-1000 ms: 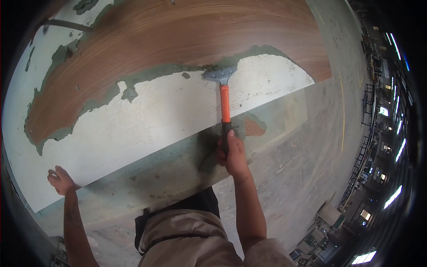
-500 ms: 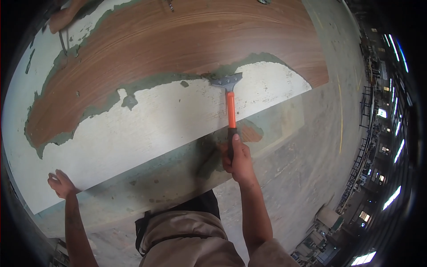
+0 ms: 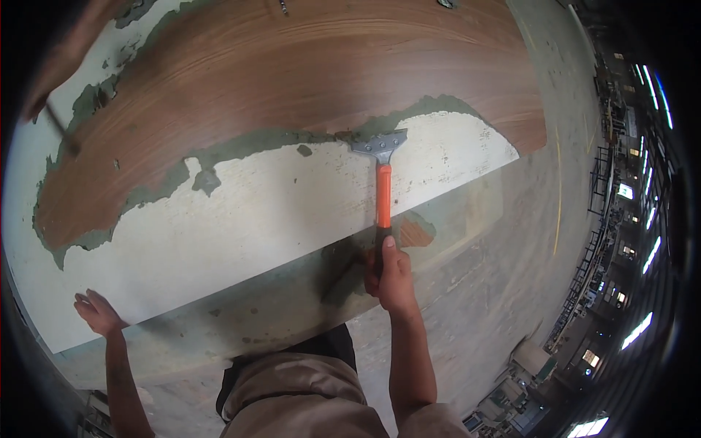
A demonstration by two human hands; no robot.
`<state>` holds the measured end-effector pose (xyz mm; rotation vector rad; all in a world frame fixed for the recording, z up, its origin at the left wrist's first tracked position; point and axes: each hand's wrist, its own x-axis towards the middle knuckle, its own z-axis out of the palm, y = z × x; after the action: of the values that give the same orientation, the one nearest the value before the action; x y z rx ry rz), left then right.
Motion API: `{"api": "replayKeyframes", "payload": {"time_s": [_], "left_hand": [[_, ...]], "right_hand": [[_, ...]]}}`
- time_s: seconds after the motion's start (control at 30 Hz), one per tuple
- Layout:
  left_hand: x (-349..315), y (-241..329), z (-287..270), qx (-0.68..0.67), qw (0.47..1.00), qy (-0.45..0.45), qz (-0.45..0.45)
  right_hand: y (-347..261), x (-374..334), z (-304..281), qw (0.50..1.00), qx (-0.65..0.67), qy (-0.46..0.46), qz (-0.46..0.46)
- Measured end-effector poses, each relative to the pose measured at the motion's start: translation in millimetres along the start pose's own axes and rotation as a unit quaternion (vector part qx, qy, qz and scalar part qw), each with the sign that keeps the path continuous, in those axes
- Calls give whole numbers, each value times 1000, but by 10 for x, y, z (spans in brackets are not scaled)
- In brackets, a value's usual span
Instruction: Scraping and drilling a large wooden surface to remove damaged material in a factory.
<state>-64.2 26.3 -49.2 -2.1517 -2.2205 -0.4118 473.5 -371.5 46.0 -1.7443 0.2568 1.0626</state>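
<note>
My right hand (image 3: 396,276) is wrapped round the dark grip of a long scraper (image 3: 383,193) with an orange shaft and a wide grey metal head. The scraper head touches the white surface of a large panel (image 3: 241,212), just below a ragged green-grey layer (image 3: 263,140). Beyond that layer, brown wood-grained material (image 3: 307,73) is exposed. At the panel's near left corner, my left hand (image 3: 98,312) rests with its fingers stretched out, holding nothing.
Another person's arm (image 3: 69,62) reaches over the far left side with a thin tool (image 3: 60,128), blurred. Beneath my panel's near edge shows a greenish surface (image 3: 270,310) with a brown patch (image 3: 418,231). Concrete floor (image 3: 504,241) lies to the right, with machines (image 3: 515,394) at lower right.
The panel and scraper sit slightly lower in view. The other person's arm and tool have come further in over the left side. My left hand's fingers are straighter; my right hand keeps its grip.
</note>
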Motion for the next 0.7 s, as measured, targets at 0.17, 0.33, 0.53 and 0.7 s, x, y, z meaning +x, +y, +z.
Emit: {"api": "replayKeyframes", "payload": {"time_s": [0.17, 0.33, 0.53, 0.7], "left_hand": [[-11, 56, -1, 41, 999, 4, 36], [0, -177, 110, 146, 982, 86, 81], [-11, -49, 112, 117, 990, 59, 45], [-31, 202, -12, 58, 998, 33, -7]], "right_hand": [[57, 161, -129, 999, -14, -12, -31], [48, 197, -278, 999, -3, -44, -16], [-191, -48, -161, 999, -6, -25, 23], [-756, -332, -201, 995, -26, -11, 93]]}}
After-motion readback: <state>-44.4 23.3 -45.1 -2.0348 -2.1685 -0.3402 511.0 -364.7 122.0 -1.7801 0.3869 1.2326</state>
